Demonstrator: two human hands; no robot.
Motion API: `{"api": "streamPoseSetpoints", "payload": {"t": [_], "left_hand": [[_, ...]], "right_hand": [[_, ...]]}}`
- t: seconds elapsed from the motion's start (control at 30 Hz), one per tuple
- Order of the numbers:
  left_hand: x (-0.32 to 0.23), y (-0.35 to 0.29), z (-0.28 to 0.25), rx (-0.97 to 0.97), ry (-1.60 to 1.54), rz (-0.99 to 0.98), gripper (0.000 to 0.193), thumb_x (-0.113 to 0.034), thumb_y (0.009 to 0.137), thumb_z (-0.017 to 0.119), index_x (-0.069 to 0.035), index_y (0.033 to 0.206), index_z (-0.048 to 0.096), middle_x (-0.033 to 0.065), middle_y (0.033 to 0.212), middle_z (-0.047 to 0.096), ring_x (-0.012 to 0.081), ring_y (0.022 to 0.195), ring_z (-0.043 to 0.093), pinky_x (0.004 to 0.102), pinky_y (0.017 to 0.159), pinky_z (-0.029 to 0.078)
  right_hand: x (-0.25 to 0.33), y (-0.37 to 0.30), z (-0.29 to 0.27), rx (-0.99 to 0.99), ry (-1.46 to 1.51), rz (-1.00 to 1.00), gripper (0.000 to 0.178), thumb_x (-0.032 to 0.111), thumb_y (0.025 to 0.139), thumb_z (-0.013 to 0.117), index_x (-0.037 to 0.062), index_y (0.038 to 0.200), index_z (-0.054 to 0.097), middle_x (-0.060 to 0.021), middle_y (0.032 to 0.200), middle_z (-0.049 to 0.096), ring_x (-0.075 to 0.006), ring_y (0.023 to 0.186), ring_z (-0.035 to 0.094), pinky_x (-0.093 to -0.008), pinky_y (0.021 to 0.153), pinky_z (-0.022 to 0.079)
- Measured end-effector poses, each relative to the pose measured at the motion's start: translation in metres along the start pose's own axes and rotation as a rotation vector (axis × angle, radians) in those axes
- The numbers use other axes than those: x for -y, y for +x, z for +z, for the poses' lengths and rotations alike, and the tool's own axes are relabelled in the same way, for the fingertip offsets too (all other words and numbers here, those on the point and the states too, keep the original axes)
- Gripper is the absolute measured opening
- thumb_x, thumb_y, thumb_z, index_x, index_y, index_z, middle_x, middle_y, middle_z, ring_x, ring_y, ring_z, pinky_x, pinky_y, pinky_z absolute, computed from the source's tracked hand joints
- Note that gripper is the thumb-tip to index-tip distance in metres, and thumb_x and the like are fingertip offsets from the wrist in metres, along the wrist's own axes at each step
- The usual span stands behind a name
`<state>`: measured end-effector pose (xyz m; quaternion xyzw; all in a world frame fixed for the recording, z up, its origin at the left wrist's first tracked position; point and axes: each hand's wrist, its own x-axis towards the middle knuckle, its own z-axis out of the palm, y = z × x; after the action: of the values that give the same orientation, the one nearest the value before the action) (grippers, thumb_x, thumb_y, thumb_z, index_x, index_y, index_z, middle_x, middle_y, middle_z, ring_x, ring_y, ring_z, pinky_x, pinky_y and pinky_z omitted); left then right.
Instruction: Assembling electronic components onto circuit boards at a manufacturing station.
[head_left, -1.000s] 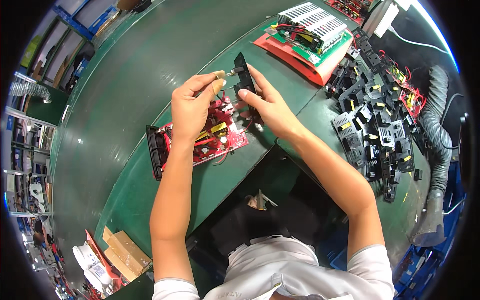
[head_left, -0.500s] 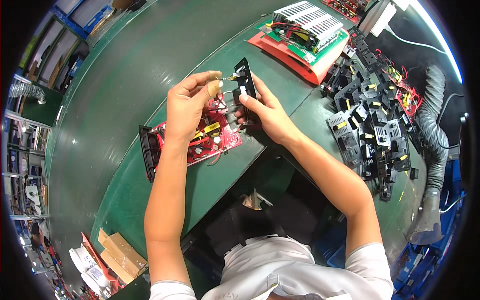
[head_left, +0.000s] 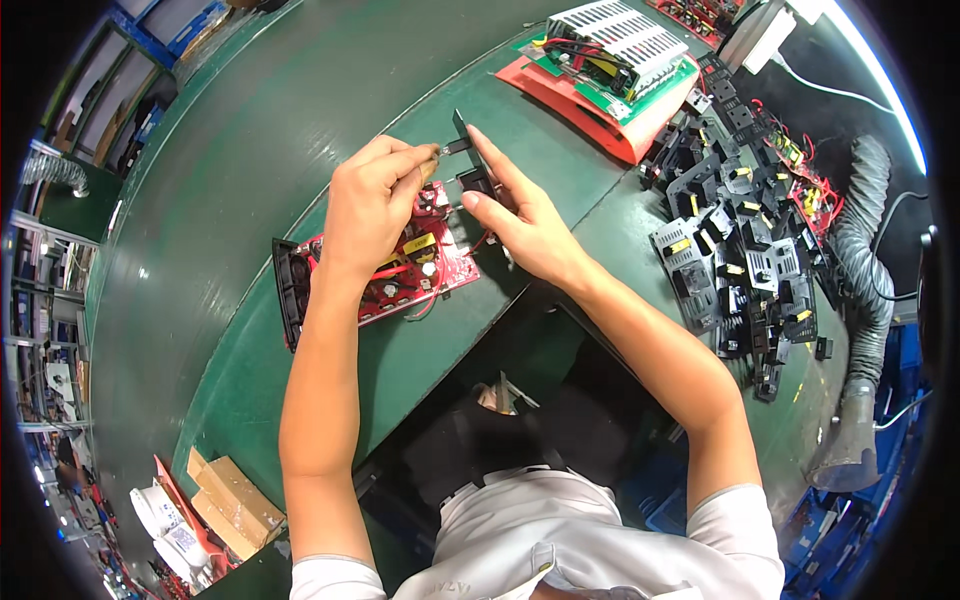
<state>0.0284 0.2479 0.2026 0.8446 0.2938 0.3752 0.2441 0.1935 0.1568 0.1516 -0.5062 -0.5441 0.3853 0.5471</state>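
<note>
My right hand holds a thin black end panel upright, its thumb on the near face and its fingers behind. Black socket-like parts stick out of the panel toward the left. My left hand is pinched closed at the panel's upper part, on a small wire-like piece mostly hidden by the fingertips. Below both hands a red circuit board lies on the green table, carrying yellow and white components and loose red wires. A black end plate stands at its left end, partly behind my left forearm.
At the back, a slotted silver metal case rests on a red housing. Many black panels are piled to the right, beside a grey flexible duct. An open cardboard box sits at the lower left of the green table.
The black panel has turned more edge-on and shifted slightly left with my right hand. My left fingers have closed in tighter at its upper part.
</note>
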Motion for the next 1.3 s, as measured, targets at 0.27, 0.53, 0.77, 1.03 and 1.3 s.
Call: {"api": "streamPoseSetpoints", "payload": {"t": [0.27,0.53,0.77,1.03,1.3], "left_hand": [[0.001,-0.002,0.003,0.012,0.046,0.071,0.016,0.000,0.085,0.065,0.003,0.100,0.070,0.0129,0.086,0.066,0.0245,0.071,0.065,0.0332,0.064,0.050],[0.005,-0.003,0.000,0.076,0.187,0.098,0.015,-0.004,0.085,0.065,0.001,0.098,0.069,0.0130,0.084,0.062,0.0303,0.070,0.062,0.0383,0.064,0.049],[0.008,-0.005,0.007,0.056,0.244,0.124,0.014,-0.006,0.086,0.064,-0.001,0.098,0.069,0.0131,0.085,0.063,0.0315,0.071,0.063,0.0393,0.064,0.049],[0.005,-0.005,0.011,-0.008,0.184,0.079,0.012,-0.009,0.086,0.065,0.000,0.093,0.067,0.0135,0.077,0.063,0.0332,0.069,0.062,0.0408,0.063,0.048],[0.012,-0.002,-0.001,0.092,0.297,0.340,0.008,-0.003,0.083,0.062,0.002,0.089,0.064,0.0143,0.074,0.060,0.0324,0.070,0.061,0.0409,0.063,0.049]], "right_hand": [[-0.004,0.001,0.000,0.015,-0.023,-0.004,0.067,0.015,0.096,0.059,0.0166,0.154,0.028,0.0031,0.089,0.048,-0.0048,0.074,0.042,-0.0212,0.069,0.041],[0.000,-0.002,0.002,-0.007,-0.278,-0.044,0.066,0.022,0.094,0.062,0.0199,0.153,0.032,-0.0071,0.100,0.052,-0.0154,0.084,0.047,-0.0297,0.079,0.044],[0.000,-0.005,0.002,-0.007,-0.297,0.015,0.068,0.023,0.093,0.063,0.0197,0.153,0.032,-0.0100,0.105,0.054,-0.0178,0.088,0.049,-0.0306,0.083,0.045],[-0.001,-0.007,0.005,-0.047,-0.140,0.035,0.067,0.019,0.094,0.063,0.0211,0.153,0.032,-0.0094,0.120,0.054,-0.0149,0.102,0.051,-0.0315,0.094,0.044],[0.013,-0.016,0.013,-0.055,-0.411,-0.022,0.069,0.016,0.091,0.064,0.0155,0.152,0.032,-0.0101,0.089,0.047,-0.0209,0.079,0.048,-0.0322,0.076,0.043]]}}
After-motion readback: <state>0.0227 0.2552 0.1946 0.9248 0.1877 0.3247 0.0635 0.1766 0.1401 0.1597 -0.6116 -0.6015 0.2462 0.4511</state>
